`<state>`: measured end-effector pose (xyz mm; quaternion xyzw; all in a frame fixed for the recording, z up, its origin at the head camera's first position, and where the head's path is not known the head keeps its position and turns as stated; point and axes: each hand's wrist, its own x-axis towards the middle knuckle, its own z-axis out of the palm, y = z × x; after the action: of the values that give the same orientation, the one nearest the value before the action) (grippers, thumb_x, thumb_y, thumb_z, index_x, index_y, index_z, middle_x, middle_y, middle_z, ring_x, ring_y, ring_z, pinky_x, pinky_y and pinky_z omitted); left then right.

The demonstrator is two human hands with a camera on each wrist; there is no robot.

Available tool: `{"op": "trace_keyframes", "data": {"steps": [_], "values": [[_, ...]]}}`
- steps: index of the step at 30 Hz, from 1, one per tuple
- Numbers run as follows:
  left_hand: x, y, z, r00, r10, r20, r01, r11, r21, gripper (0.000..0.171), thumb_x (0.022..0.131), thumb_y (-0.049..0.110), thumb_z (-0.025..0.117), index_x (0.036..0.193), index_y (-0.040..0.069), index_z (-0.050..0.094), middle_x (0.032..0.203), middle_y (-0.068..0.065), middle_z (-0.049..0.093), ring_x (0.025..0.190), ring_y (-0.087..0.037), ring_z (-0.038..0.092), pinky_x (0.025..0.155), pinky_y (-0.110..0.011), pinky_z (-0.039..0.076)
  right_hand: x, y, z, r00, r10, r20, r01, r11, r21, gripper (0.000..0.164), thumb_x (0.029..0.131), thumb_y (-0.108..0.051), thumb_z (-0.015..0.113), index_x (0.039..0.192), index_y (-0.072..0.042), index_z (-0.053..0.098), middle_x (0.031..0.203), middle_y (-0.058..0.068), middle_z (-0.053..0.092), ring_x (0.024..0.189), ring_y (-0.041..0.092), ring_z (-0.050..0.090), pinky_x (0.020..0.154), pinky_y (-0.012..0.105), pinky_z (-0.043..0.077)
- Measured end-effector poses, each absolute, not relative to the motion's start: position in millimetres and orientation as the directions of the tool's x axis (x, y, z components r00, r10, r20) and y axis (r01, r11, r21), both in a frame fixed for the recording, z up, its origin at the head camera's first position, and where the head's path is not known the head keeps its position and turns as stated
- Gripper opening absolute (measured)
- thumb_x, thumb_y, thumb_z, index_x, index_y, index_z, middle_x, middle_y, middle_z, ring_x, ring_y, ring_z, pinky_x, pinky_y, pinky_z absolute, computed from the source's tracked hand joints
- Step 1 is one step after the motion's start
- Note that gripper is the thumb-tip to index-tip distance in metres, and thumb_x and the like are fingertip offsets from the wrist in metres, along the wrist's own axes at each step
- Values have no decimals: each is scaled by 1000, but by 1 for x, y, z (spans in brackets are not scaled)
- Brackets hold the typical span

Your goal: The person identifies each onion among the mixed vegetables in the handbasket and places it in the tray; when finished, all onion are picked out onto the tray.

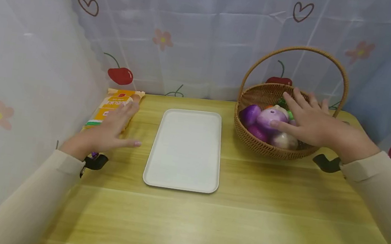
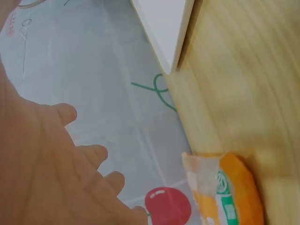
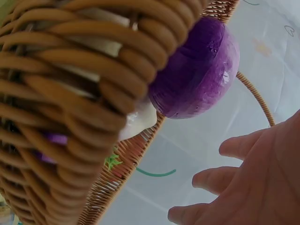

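In the head view my left hand [image 1: 111, 125] is spread over an orange snack packet [image 1: 110, 102], partly covering it. The left wrist view shows straight fingers with nothing held, apart from the packet [image 2: 241, 192] lying on the wood. Over the right side of a wicker basket [image 1: 252, 142] hovers my right hand [image 1: 314, 123], fingers spread, holding nothing. Toy-like vegetables fill the basket, among them a light purple one [image 1: 271, 119] and a pale round one [image 1: 284, 140]. A glossy purple vegetable [image 3: 201, 75] shows above the rim in the right wrist view. Some of the contents are hidden by my hand.
Between the hands, a white rectangular tray [image 1: 186, 149] lies on the wooden table [image 1: 181, 227]. The basket's tall handle [image 1: 303, 49] arches above it. Printed curtains [image 1: 197, 48] hang behind and at the sides. Something dark purple [image 1: 94, 155] shows beside the left wrist.
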<state>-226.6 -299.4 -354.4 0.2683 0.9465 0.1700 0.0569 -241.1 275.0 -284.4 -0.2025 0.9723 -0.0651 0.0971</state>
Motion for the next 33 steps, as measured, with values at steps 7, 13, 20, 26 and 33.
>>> {"op": "trace_keyframes", "data": {"steps": [7, 13, 20, 26, 33], "values": [[-212, -286, -371, -839, 544, -3, 496, 767, 406, 115, 93, 57, 76, 171, 10, 6, 173, -1, -20, 157, -33, -14, 121, -67, -2, -244, 273, -288, -897, -415, -151, -390, 905, -170, 100, 106, -70, 37, 168, -9, -11, 169, 26, -21, 146, 63, -15, 107, 83, -11], [-193, -273, -381, -847, 528, -62, 443, 766, 466, 119, 92, 59, 76, 171, 19, -3, 175, -6, -9, 158, -34, -11, 122, -65, -2, -246, 269, -291, -894, -421, -153, -393, 901, -183, 100, 106, -71, 36, 168, -8, -10, 168, 24, -23, 146, 65, -13, 108, 83, -10], [-174, -260, -395, -860, 507, -52, 406, 743, 532, 119, 92, 57, 78, 171, 20, -3, 175, -5, -6, 158, -34, -7, 122, -66, 10, -245, 263, -294, -897, -409, -168, -364, 899, -243, 102, 105, -72, 37, 168, -9, -12, 168, 23, -23, 146, 64, -14, 109, 81, -13], [-161, -246, -410, -877, 480, -29, 377, 723, 579, 124, 88, 59, 81, 171, 15, 0, 175, -8, -3, 159, -32, 0, 122, -65, 15, -243, 263, -300, -902, -403, -154, -337, 881, -331, 100, 106, -70, 37, 168, -9, -11, 169, 22, -23, 146, 63, -15, 111, 79, -12], [-151, -238, -422, -911, 410, -51, 298, 738, 605, 136, 76, 69, 86, 171, 22, 0, 176, -5, -2, 159, -29, 1, 121, -65, 19, -241, 264, -309, -909, -395, -135, -313, 859, -406, 97, 107, -68, 37, 167, -10, -13, 170, 19, -21, 149, 59, -15, 113, 76, -12]]}}
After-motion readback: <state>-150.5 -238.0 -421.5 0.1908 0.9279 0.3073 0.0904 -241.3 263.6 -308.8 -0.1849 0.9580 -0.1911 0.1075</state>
